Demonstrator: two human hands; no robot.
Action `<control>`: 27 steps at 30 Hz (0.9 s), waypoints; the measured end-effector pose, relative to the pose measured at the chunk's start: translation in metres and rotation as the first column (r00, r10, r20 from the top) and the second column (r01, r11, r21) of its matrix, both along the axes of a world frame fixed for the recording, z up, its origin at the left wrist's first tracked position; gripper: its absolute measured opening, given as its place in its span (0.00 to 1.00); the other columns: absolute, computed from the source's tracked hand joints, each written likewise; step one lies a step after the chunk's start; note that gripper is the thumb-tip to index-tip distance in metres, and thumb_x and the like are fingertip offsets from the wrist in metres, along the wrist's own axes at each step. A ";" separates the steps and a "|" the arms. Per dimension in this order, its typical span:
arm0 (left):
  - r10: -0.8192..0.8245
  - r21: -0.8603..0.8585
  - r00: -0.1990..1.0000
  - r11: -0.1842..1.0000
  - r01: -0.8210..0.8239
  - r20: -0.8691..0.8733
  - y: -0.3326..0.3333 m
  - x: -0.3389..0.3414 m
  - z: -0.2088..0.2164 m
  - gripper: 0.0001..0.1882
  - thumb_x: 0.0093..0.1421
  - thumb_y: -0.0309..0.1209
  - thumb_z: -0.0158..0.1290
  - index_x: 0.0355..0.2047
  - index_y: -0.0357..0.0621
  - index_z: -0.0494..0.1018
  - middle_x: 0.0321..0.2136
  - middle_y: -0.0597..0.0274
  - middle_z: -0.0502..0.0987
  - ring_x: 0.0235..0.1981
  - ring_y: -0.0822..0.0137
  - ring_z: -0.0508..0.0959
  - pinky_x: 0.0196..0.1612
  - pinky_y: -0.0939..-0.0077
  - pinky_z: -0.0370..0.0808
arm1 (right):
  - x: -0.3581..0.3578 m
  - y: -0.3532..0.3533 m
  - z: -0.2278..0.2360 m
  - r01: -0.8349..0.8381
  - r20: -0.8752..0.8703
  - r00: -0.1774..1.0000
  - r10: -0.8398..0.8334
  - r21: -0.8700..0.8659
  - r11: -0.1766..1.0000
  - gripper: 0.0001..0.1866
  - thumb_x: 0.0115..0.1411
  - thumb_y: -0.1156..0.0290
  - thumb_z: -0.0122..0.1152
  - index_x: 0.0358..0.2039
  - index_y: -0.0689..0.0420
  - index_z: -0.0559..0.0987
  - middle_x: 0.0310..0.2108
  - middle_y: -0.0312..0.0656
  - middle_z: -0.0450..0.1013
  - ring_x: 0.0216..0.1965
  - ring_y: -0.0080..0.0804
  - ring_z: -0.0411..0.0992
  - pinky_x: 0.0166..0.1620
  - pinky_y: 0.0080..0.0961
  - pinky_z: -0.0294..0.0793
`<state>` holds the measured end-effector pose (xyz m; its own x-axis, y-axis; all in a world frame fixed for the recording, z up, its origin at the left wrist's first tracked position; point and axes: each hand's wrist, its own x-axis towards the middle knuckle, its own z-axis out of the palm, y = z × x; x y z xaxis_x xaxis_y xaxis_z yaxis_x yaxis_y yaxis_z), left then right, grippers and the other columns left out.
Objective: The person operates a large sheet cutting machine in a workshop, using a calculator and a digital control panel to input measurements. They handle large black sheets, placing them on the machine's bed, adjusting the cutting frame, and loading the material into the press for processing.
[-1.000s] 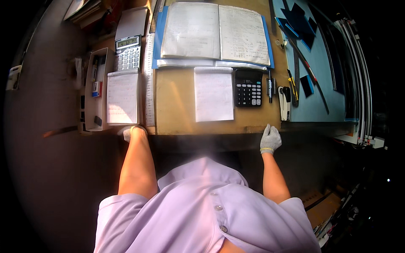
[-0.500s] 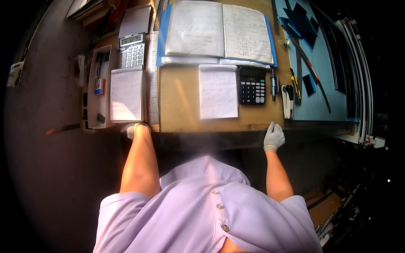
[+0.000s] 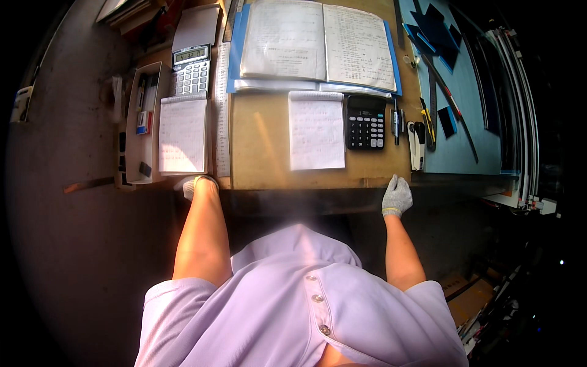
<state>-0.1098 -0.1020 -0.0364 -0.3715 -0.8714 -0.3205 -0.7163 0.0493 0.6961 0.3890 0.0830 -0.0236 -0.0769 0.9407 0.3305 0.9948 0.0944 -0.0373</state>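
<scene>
At the table's front edge, my right hand (image 3: 397, 196), in a grey knit glove, has its fingers drawn together, tips at the edge. Whatever lies inside the fingers, if anything, is hidden. My left hand (image 3: 193, 186), gloved too, is by the front left edge below a spiral notepad (image 3: 182, 134); its fingers are turned away from sight. Between the hands lies a second white notepad (image 3: 317, 131), beside a black calculator (image 3: 365, 125). A black-and-white stapler (image 3: 416, 147) sits just beyond my right hand. Behind these an open ledger (image 3: 284, 43) rests on a blue folder.
A long box (image 3: 132, 147) with pens stands left of a silver calculator (image 3: 191, 73). A ruler strip (image 3: 222, 116) runs along the table. On the right, a yellow cutter (image 3: 428, 119), a dark rod (image 3: 457, 101) and dark blue pieces (image 3: 437, 37) lie on a light blue sheet (image 3: 483, 147).
</scene>
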 end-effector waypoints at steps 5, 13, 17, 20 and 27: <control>0.014 0.017 1.000 1.000 -0.014 -0.001 -0.002 -0.002 -0.003 0.38 0.69 0.57 0.32 0.51 0.35 0.77 0.48 0.49 0.80 0.49 0.56 0.79 0.57 0.65 0.71 | 0.001 0.000 -0.004 0.016 0.010 1.000 -0.016 -0.017 1.000 0.23 0.68 0.53 0.49 0.22 0.56 0.75 0.26 0.47 0.75 0.28 0.51 0.75 0.31 0.45 0.74; -0.026 0.053 0.999 0.998 0.024 0.039 0.008 0.007 0.003 0.39 0.69 0.58 0.31 0.52 0.34 0.76 0.49 0.48 0.79 0.50 0.54 0.79 0.59 0.64 0.70 | 0.002 0.000 -0.002 0.019 -0.002 1.000 -0.019 -0.038 0.999 0.21 0.68 0.54 0.48 0.23 0.54 0.75 0.26 0.46 0.75 0.28 0.51 0.74 0.30 0.47 0.73; -0.010 0.118 0.999 0.993 0.005 0.040 -0.006 -0.002 -0.024 0.39 0.69 0.58 0.31 0.51 0.34 0.77 0.49 0.47 0.79 0.51 0.53 0.79 0.60 0.62 0.70 | 0.002 0.002 0.000 0.029 0.023 0.999 -0.028 -0.054 0.998 0.21 0.67 0.54 0.49 0.22 0.54 0.74 0.25 0.45 0.74 0.27 0.50 0.74 0.30 0.46 0.73; -0.063 0.055 0.994 0.997 0.059 0.085 -0.004 -0.003 -0.033 0.39 0.69 0.57 0.30 0.49 0.34 0.78 0.48 0.47 0.80 0.51 0.52 0.79 0.60 0.61 0.70 | 0.002 0.001 -0.002 0.028 0.017 0.999 -0.027 -0.056 0.998 0.21 0.67 0.54 0.50 0.22 0.54 0.75 0.25 0.45 0.74 0.26 0.50 0.75 0.30 0.45 0.74; -0.091 0.041 0.991 0.995 0.087 0.095 0.017 0.008 0.003 0.39 0.69 0.57 0.30 0.49 0.33 0.77 0.48 0.46 0.80 0.51 0.52 0.79 0.59 0.61 0.70 | 0.004 0.000 -0.001 0.028 0.017 0.999 -0.028 -0.044 0.999 0.20 0.67 0.54 0.50 0.23 0.54 0.75 0.25 0.45 0.75 0.27 0.49 0.75 0.30 0.45 0.74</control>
<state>-0.1018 -0.0848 -0.0336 -0.4128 -0.8231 -0.3900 -0.7742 0.0915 0.6263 0.3933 0.0827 -0.0249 -0.0553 0.9561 0.2877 0.9976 0.0651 -0.0248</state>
